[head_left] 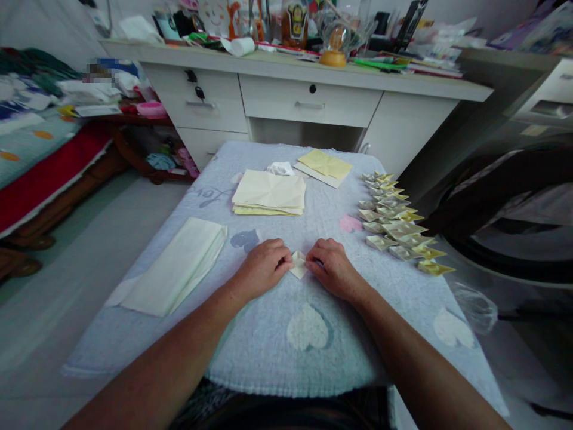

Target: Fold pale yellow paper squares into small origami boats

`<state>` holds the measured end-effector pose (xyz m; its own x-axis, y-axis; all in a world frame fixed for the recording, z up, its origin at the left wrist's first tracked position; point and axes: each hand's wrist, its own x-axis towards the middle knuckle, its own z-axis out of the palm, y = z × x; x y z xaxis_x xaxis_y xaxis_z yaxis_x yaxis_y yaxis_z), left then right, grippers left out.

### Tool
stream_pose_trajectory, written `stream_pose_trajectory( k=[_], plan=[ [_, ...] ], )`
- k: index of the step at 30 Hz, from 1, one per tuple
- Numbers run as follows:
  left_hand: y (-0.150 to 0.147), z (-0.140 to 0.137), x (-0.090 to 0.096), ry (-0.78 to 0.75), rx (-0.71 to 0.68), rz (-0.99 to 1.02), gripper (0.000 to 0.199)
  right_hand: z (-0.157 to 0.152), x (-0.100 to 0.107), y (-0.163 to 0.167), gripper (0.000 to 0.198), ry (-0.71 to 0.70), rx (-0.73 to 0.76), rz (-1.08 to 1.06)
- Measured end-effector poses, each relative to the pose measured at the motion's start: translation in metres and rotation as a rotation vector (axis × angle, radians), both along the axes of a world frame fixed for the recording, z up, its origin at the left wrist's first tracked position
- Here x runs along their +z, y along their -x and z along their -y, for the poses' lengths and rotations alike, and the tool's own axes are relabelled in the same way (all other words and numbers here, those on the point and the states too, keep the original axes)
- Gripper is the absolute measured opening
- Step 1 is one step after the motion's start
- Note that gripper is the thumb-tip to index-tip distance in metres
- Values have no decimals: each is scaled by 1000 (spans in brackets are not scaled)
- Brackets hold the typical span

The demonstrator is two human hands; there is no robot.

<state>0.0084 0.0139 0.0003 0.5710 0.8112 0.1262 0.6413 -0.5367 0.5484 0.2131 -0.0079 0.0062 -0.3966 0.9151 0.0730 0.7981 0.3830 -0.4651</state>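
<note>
The left hand [265, 264] and right hand [335, 266] pinch the small folded paper [298, 269], between the cloth-covered table's [264, 352] side edges. It looks light and easy to tear; hold its side corners gently.

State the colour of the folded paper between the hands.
The folded paper is pale cream; the head view shows it best.

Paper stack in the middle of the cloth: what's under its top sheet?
Below the cream top sheet, more sheet edges show, with yellow paper along the near side. The inner sheets' faces and the cloth directly beneath are covered.
</note>
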Motion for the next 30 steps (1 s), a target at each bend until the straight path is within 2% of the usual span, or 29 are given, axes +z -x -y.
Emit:
stream_pose_trajectory(
  k=[13, 22, 30],
  plan=[
    [3, -4, 0, 31, 3, -42, 18, 1, -1, 9, 16, 18, -132, 76],
    [-2, -4, 0, 13, 105, -69, 13, 0, -3, 15, 23, 11, -178, 153],
    [-3, -3, 0, 3, 141, -102, 12, 0, -5, 18, 25, -6, -211, 237]
  ],
)
